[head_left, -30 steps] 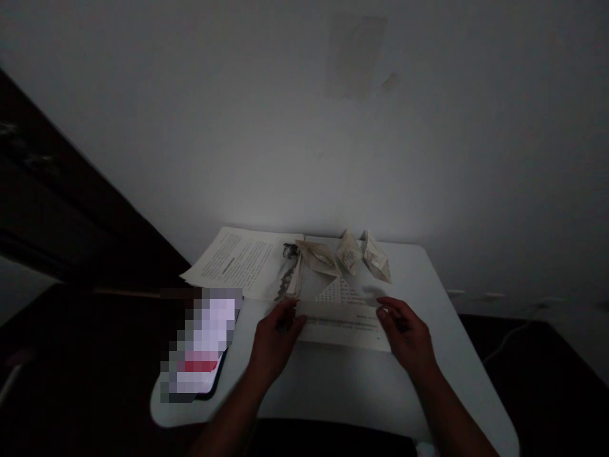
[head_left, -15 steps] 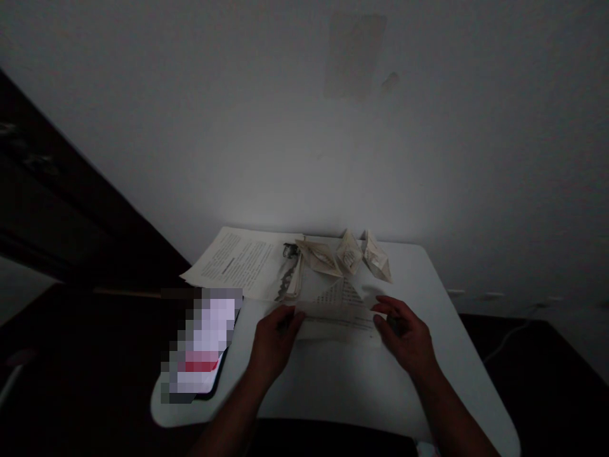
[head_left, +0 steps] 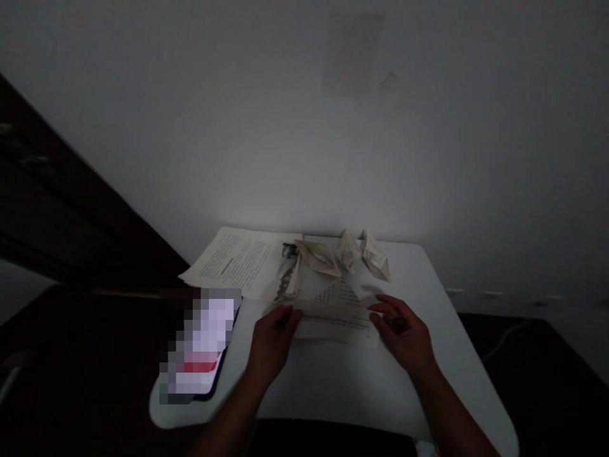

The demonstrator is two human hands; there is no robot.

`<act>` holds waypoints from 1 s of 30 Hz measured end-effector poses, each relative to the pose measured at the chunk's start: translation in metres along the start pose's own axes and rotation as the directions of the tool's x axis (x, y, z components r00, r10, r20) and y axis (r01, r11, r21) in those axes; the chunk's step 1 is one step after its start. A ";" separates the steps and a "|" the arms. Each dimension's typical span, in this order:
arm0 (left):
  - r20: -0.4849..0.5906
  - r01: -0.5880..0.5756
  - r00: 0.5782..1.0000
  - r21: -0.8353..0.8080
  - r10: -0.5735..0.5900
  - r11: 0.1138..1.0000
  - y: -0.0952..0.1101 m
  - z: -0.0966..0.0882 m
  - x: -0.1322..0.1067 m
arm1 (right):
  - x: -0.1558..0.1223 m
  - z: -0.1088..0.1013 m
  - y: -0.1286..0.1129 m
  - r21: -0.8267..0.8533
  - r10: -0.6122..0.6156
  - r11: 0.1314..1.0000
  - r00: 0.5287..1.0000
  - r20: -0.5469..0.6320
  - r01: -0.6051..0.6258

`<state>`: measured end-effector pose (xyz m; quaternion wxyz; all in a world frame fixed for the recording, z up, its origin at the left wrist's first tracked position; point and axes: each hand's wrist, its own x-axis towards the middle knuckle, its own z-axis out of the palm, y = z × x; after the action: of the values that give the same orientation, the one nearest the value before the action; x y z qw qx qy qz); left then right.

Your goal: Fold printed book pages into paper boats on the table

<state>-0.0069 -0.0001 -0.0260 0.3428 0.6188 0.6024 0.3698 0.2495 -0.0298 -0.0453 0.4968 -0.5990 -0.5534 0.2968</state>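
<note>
Dim white desk (head_left: 333, 387) showed a broad stretch of open surface between its rounded near edge and the fingers, and more to the right of the right hand (head_left: 404, 336), up to the desk's right edge. To the left of the left hand (head_left: 272, 341), a flat dark-rimmed object (head_left: 202, 346), blurred out, lay at the desk's left edge.

Between the two hands a folded sheet (head_left: 339, 316) of printed paper lay flat on the desk, with a triangular part pointing away from the fingers. The left fingers were bunched together on its left end; the dim light hid whether they pinched or only pressed it. The right fingers were loosely apart, their tips touching its right end.

Just beyond the left fingers lay a stack of printed pages (head_left: 242, 261). Beyond the sheet, near the desk's far edge, stood three folded paper shapes (head_left: 349, 254) in a row, close together. Behind them rose a plain pale wall (head_left: 285, 127).
</note>
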 end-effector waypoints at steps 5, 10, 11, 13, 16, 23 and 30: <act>0.023 0.007 1.000 0.004 -0.007 1.000 0.002 -0.001 0.000 | -0.001 0.001 0.002 0.019 -0.002 1.000 1.000 -0.016 0.003; 0.045 -0.001 0.999 -0.005 0.001 1.000 0.003 -0.001 0.000 | 0.000 0.000 0.002 0.003 -0.008 1.000 0.999 -0.052 0.008; 0.052 -0.008 0.999 -0.011 0.009 1.000 0.002 -0.001 0.000 | 0.000 0.000 0.002 -0.006 -0.006 1.000 0.998 -0.066 0.005; 0.060 -0.018 0.998 -0.020 0.019 1.000 0.002 -0.001 0.000 | 0.000 0.000 0.001 -0.021 -0.007 1.000 0.996 -0.093 0.005; 0.065 -0.025 0.998 -0.023 0.026 0.999 0.001 0.000 0.001 | 0.001 0.000 0.001 -0.040 -0.025 0.999 0.991 -0.128 0.020; 0.023 -0.130 0.991 -0.037 0.131 0.991 -0.002 0.001 0.002 | 0.000 -0.001 -0.004 -0.060 -0.088 0.995 0.980 -0.177 0.078; 0.010 -0.280 0.960 -0.082 0.281 0.957 -0.007 0.001 0.002 | 0.004 -0.007 0.000 -0.157 -0.247 0.961 0.963 -0.108 0.228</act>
<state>-0.0098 0.0020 -0.0321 0.3178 0.6877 0.4895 0.4318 0.2564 -0.0276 -0.0420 0.5189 -0.5798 -0.6085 0.1559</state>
